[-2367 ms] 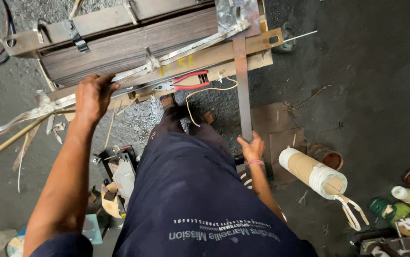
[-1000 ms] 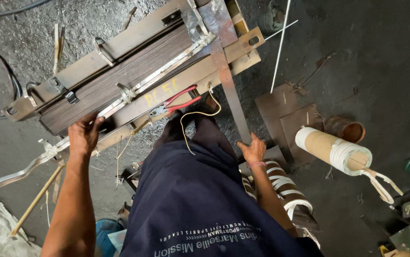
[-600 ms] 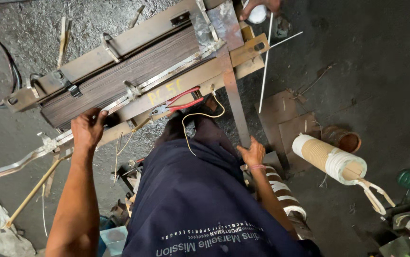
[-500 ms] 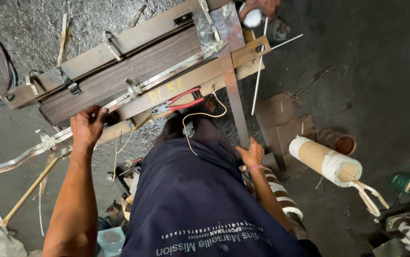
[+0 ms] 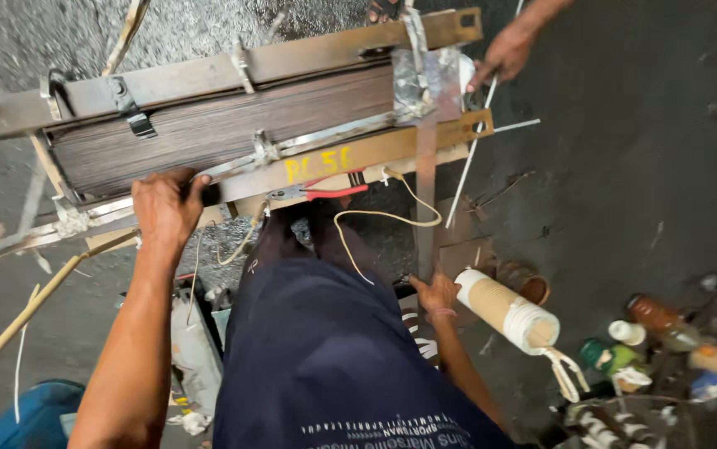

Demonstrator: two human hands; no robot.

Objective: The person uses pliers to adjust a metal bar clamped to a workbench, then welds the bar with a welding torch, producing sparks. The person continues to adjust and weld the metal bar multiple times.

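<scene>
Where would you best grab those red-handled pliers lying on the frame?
By the red handles, coming from the right, the person's own side: they lie flat on the frame's front bar with the handles pointing right and free, while the metal nose points left toward the left hand.

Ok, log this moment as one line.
left hand: gripping loom frame front bar | right hand: at upright metal strip base | another person's hand: far corner

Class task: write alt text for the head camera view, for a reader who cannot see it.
A person's left hand grips the edge of a wood-and-metal frame while their right hand rests low beside a cardboard spool. Another person's hand touches a thin white rod at the frame's far end.
</scene>
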